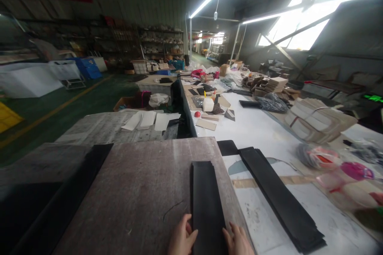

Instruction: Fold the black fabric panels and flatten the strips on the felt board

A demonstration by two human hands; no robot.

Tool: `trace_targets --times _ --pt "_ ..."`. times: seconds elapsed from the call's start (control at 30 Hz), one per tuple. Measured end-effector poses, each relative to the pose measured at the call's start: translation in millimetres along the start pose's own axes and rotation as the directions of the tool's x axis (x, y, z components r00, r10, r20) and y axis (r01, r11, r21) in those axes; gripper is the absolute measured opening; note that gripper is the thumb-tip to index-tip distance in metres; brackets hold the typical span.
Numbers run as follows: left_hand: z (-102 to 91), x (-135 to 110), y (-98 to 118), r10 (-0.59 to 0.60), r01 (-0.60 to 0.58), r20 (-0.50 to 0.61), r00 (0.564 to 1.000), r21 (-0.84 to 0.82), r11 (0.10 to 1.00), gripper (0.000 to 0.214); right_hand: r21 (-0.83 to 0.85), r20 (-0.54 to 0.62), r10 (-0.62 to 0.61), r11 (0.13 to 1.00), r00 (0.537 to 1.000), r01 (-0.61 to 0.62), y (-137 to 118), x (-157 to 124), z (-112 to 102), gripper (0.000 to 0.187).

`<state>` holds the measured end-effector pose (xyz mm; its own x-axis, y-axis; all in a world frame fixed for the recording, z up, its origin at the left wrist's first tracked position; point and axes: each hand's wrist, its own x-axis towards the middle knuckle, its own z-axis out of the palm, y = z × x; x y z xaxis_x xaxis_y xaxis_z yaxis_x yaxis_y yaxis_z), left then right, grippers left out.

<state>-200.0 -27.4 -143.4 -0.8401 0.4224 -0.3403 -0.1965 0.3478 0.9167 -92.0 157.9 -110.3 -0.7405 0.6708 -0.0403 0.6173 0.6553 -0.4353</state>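
Note:
A stack of long black strips (206, 199) lies lengthwise on the brown board, its layers slightly uneven at the far end. My left hand (182, 237) is at the stack's left edge, thumb touching it and fingers bent. On the opposite edge, my right hand (237, 240) presses with curled fingers. Together the hands hold the near part of the stack between them. The strips' near end runs out of view at the bottom. A loose dark thread (172, 208) lies on the board left of the stack.
Another pile of black strips (281, 199) rests on the white table (269, 129) to the right. Black sheet material (66, 195) covers the brown board's (143, 175) left side. Farther off are a red ball (197, 114), a white block (208, 104) and a strapped beige bundle (320, 121).

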Motion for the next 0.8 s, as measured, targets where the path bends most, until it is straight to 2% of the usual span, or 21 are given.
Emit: trace_targets --times 0.1,0.17,0.23,0.4,0.5,0.67,0.8 --pt "1.9 -1.8 -5.0 0.045 -0.043 -0.021 0.999 0.077 0.996 0.047 -0.082 -0.02 -0.029 0.996 0.999 0.027 -35.2 20.9 -9.5 0.045" --pt "1.7 -1.8 -6.0 0.051 -0.051 0.006 0.999 0.109 0.993 0.05 -0.136 -0.054 -0.039 0.99 0.998 0.031 -55.0 28.4 -6.1 0.043" --pt "1.3 -1.1 -6.5 0.043 -0.046 0.025 0.999 0.136 0.99 0.053 -0.172 -0.084 -0.052 0.984 0.995 0.037 -64.0 29.9 3.8 0.042" --pt "1.1 -1.2 -7.8 0.081 -0.086 0.034 0.996 0.169 0.982 0.055 -0.253 -0.225 -0.119 0.966 0.967 0.06 -50.9 23.9 37.8 0.053" --pt "0.6 -2.7 -8.8 0.116 -0.12 0.03 0.993 0.172 0.978 0.056 -0.25 -0.268 -0.142 0.965 0.953 0.073 -42.1 22.7 49.6 0.053" --pt "-1.5 -1.9 -11.7 0.118 -0.13 0.08 0.99 0.171 0.977 0.057 -0.219 -0.32 -0.181 0.969 0.93 0.113 -42.8 21.8 52.2 0.05" --pt "-0.5 -1.0 -13.6 0.134 -0.141 0.06 0.989 0.15 0.979 0.056 -0.205 -0.37 -0.219 0.967 0.903 0.151 -48.0 17.9 49.3 0.045"
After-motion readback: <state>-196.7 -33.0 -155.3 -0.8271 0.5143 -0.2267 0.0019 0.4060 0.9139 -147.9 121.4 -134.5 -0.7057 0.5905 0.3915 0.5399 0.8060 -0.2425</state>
